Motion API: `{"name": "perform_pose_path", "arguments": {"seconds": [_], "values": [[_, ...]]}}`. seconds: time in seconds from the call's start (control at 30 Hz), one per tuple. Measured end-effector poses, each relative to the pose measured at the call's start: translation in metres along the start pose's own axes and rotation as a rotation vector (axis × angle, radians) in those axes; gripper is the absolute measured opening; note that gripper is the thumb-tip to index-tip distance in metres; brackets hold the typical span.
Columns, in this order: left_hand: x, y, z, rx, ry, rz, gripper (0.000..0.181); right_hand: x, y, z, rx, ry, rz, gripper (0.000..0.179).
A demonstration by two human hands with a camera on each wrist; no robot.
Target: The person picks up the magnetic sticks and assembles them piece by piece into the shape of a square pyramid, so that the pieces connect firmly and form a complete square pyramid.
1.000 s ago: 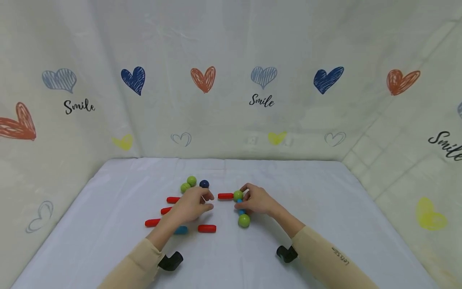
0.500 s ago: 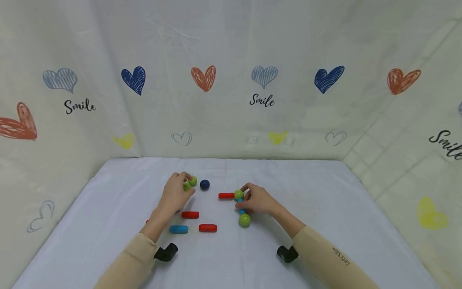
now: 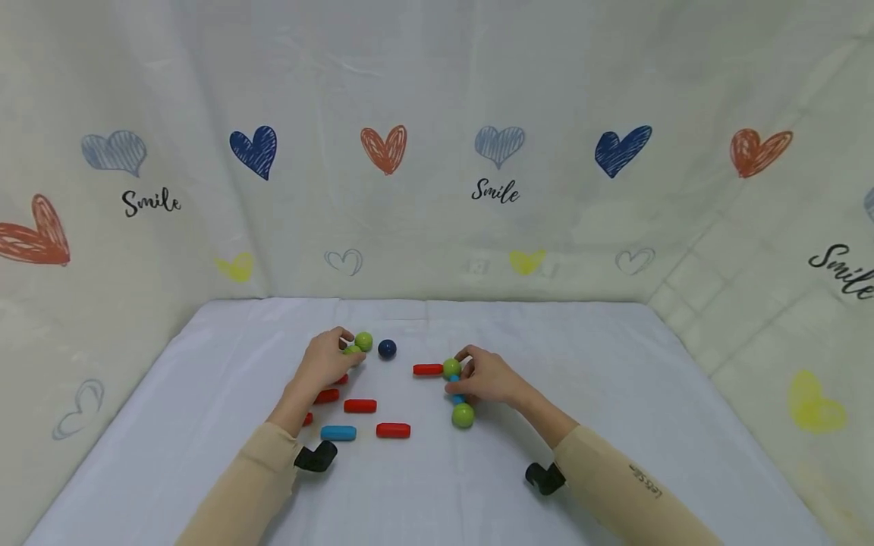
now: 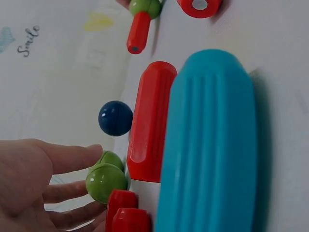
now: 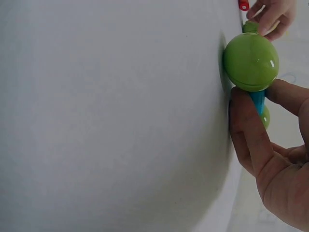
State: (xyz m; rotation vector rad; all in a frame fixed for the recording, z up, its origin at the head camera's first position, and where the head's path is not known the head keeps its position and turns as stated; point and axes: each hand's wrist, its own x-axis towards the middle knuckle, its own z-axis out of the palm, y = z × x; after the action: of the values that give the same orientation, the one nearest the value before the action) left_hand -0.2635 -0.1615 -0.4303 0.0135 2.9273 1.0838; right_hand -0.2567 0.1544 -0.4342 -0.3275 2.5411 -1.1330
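Observation:
My left hand [image 3: 328,356] is at the far left group, its thumb and fingers around the nearer green ball [image 4: 106,182]. A second green ball [image 3: 364,341] sits right behind it, and a dark blue ball [image 3: 387,349] lies just to the right. My right hand [image 3: 486,377] pinches a blue rod [image 5: 258,100], mostly covered by the fingers. This rod runs between a near green ball [image 3: 463,415] and a far green ball [image 3: 451,368]. From the far ball a red rod [image 3: 428,369] points left.
Several loose red rods [image 3: 359,406] lie beside the left forearm, one of them partly under it in view. A blue rod [image 3: 338,433] and another red rod [image 3: 393,431] lie nearer the front. A white cloth covers the table [image 3: 437,493]; a printed curtain [image 3: 437,227] stands behind.
My left hand has moved left and back from the middle of the table to the green balls and closed around the nearer one. The right hand keeps its hold on the blue rod.

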Motion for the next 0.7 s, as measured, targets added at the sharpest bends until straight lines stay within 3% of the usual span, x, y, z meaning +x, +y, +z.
{"name": "perform_pose_path", "arguments": {"seconds": [0.47,0.7], "values": [[0.0015,-0.0052,-0.0011,-0.041,-0.006,-0.025,0.043,0.0028,-0.0011,0.0014,-0.002,0.003,0.008,0.058],[-0.0018,-0.0081,-0.0006,-0.051,0.015,0.004,0.041,0.0005,-0.0039,0.0004,0.005,0.006,0.01,0.059]]}}
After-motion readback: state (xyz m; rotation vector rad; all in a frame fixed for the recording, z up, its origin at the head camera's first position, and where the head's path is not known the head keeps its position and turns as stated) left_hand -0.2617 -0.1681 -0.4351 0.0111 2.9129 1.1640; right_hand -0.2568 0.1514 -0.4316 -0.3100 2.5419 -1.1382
